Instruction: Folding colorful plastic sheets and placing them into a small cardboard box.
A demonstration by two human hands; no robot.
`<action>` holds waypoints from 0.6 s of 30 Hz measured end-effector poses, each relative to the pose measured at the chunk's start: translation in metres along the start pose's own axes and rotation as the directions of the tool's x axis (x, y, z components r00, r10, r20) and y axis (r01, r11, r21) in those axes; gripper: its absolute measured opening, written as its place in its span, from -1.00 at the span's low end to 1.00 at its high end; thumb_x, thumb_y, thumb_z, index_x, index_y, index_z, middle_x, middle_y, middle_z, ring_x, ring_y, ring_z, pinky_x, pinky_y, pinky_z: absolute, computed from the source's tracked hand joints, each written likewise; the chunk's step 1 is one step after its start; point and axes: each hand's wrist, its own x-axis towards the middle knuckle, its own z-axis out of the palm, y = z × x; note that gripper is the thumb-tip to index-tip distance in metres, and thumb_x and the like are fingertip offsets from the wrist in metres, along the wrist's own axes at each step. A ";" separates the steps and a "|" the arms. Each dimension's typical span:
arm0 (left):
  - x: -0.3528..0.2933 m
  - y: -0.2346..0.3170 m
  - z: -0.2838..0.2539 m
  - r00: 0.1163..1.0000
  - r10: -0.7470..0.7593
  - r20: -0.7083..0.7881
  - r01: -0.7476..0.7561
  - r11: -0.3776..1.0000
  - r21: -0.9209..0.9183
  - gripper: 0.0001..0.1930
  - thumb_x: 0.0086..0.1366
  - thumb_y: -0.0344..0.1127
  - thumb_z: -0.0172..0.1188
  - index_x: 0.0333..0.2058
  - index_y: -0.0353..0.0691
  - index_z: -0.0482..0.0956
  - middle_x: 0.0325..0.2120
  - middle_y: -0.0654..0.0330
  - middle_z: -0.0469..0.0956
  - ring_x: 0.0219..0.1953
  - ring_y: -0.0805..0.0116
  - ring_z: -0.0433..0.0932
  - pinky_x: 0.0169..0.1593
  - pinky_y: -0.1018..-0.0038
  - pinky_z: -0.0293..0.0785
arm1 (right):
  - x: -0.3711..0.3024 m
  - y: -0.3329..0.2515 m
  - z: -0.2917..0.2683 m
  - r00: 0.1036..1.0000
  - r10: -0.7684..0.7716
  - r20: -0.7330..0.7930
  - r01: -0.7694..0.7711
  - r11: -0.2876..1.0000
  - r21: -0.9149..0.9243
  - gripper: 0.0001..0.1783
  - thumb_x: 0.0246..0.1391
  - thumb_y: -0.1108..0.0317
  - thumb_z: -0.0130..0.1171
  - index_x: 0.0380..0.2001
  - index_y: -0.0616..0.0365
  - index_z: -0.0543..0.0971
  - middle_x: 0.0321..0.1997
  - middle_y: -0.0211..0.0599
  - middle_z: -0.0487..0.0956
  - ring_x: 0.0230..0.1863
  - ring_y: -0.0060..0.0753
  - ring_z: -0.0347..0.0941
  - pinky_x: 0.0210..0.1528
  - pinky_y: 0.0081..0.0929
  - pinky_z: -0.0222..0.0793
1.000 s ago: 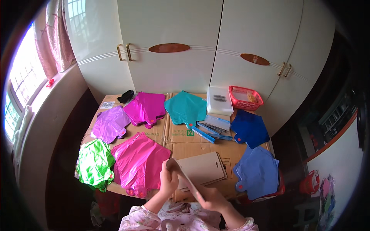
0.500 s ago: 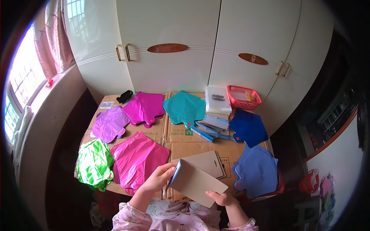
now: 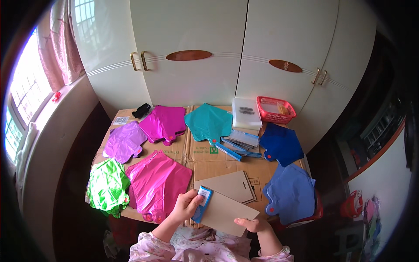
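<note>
A beige cardboard card [image 3: 228, 215] is held at a slant close to my body. A blue printed flap [image 3: 202, 211] runs along its left end. My left hand [image 3: 187, 205] is closed on that end, its thumb on the pale upper part of the flap. With thumb on top, my right hand [image 3: 252, 224] pinches the card's right edge; the fingers beneath are hidden. Just beyond, partly covered by the held card, lie more beige cards [image 3: 228, 184], the top one with a hang slot.
Coloured foil balloons lie flat around the table: pink [image 3: 159, 183], green [image 3: 106, 184], teal [image 3: 208, 122], light blue [image 3: 291, 192]. Blue-edged cards [image 3: 239, 143] are piled near clear plastic sleeves [image 3: 245, 118]. A red basket [image 3: 275, 117] stands at the back right, before white cabinets [image 3: 187, 81].
The blue flap stood nearly edge-on before; now it lies folded down over the card's left end with its printed face up. My left hand turned slightly with it; my right hand barely moved.
</note>
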 end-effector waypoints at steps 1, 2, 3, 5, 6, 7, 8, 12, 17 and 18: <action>0.002 0.002 -0.002 0.999 -0.030 0.038 0.032 0.998 -0.055 -0.83 0.30 -0.34 -0.03 -0.40 -0.32 0.37 -0.66 0.29 0.33 -0.55 0.63 0.30 -0.45 0.59 0.30 | 0.000 -0.002 0.000 1.000 0.013 0.007 -0.013 1.000 0.021 -0.88 0.08 0.49 -0.04 -0.31 0.30 0.44 -0.37 -0.37 0.46 -0.31 -0.54 0.34 -0.27 -0.54 0.27; 0.004 0.006 -0.004 0.995 -0.057 0.078 0.065 0.992 -0.108 -0.84 0.30 -0.34 -0.03 -0.40 -0.33 0.38 -0.66 0.29 0.32 -0.55 0.63 0.29 -0.44 0.59 0.30 | 0.000 -0.004 -0.001 1.000 0.026 0.014 -0.026 0.999 0.042 -0.88 0.08 0.49 -0.04 -0.32 0.30 0.44 -0.40 -0.37 0.45 -0.34 -0.55 0.33 -0.30 -0.54 0.26; 0.006 0.015 -0.001 0.993 -0.111 -0.035 0.105 0.984 -0.142 -0.84 0.30 -0.35 -0.04 -0.39 -0.34 0.39 -0.64 0.25 0.35 -0.55 0.58 0.32 -0.42 0.58 0.32 | -0.001 -0.005 -0.002 0.999 0.043 0.023 -0.044 0.997 0.066 -0.89 0.08 0.48 -0.04 -0.33 0.29 0.44 -0.43 -0.37 0.45 -0.36 -0.56 0.31 -0.32 -0.54 0.26; 0.004 0.015 0.000 0.997 -0.006 -0.074 0.004 1.000 -0.028 -0.85 0.29 -0.37 -0.03 -0.38 -0.34 0.40 -0.62 0.23 0.36 -0.56 0.54 0.33 -0.42 0.57 0.32 | -0.009 0.014 -0.010 0.985 0.132 0.109 -0.134 0.991 0.010 -0.74 0.04 0.49 0.00 -0.16 0.32 0.41 -0.28 -0.32 0.48 -0.23 -0.50 0.35 -0.19 -0.51 0.28; 0.004 0.015 0.001 0.995 0.050 -0.087 -0.048 0.998 0.030 -0.86 0.28 -0.38 -0.03 -0.38 -0.34 0.40 -0.62 0.22 0.36 -0.56 0.52 0.34 -0.43 0.57 0.32 | -0.009 0.015 -0.011 0.973 0.177 0.147 -0.176 0.984 -0.023 -0.65 0.02 0.49 0.02 -0.08 0.34 0.40 -0.20 -0.30 0.50 -0.16 -0.48 0.37 -0.12 -0.49 0.29; 0.002 0.015 0.001 0.992 0.077 -0.097 -0.064 0.990 0.126 -0.89 0.26 -0.39 0.00 -0.38 -0.33 0.42 -0.63 0.17 0.39 -0.57 0.47 0.39 -0.45 0.54 0.33 | -0.008 0.014 -0.009 0.982 0.137 0.129 -0.135 0.991 -0.021 -0.72 0.04 0.48 0.00 -0.14 0.32 0.42 -0.31 -0.34 0.48 -0.26 -0.52 0.33 -0.21 -0.50 0.26; 0.001 0.016 0.002 0.992 0.071 -0.108 -0.046 0.976 0.213 -0.89 0.25 -0.39 0.02 -0.38 -0.32 0.41 -0.63 0.15 0.40 -0.57 0.47 0.40 -0.46 0.52 0.34 | -0.008 0.014 -0.006 0.989 0.096 0.111 -0.095 0.995 -0.019 -0.78 0.06 0.47 -0.02 -0.20 0.30 0.44 -0.42 -0.37 0.45 -0.36 -0.56 0.29 -0.31 -0.52 0.24; 0.001 0.017 0.003 0.981 0.086 -0.175 -0.009 0.916 0.400 -0.87 0.24 -0.36 0.05 -0.36 -0.32 0.42 -0.64 0.07 0.44 -0.57 0.42 0.47 -0.46 0.47 0.37 | -0.001 0.006 -0.002 0.990 0.088 0.109 -0.084 0.996 -0.038 -0.81 0.07 0.46 -0.02 -0.24 0.30 0.45 -0.46 -0.38 0.47 -0.40 -0.59 0.31 -0.34 -0.55 0.26; 0.000 0.005 0.000 0.992 -0.008 -0.126 0.036 0.974 0.223 -0.77 0.28 -0.28 -0.01 -0.22 -0.33 0.45 -0.66 0.06 0.46 -0.59 0.34 0.48 -0.45 0.42 0.40 | 0.007 0.007 -0.008 0.990 0.079 -0.112 -0.071 0.994 0.079 -0.75 0.03 0.48 0.00 -0.18 0.31 0.44 -0.28 -0.33 0.50 -0.23 -0.52 0.39 -0.18 -0.52 0.32; -0.005 0.007 -0.001 0.992 -0.110 -0.057 0.121 0.955 0.273 -0.77 0.29 -0.26 -0.02 -0.28 -0.33 0.45 -0.69 0.09 0.43 -0.62 0.37 0.46 -0.47 0.44 0.39 | 0.007 0.009 -0.011 0.980 0.098 -0.172 -0.077 0.990 0.120 -0.73 0.02 0.49 0.00 -0.17 0.31 0.44 -0.24 -0.32 0.50 -0.20 -0.50 0.40 -0.15 -0.52 0.32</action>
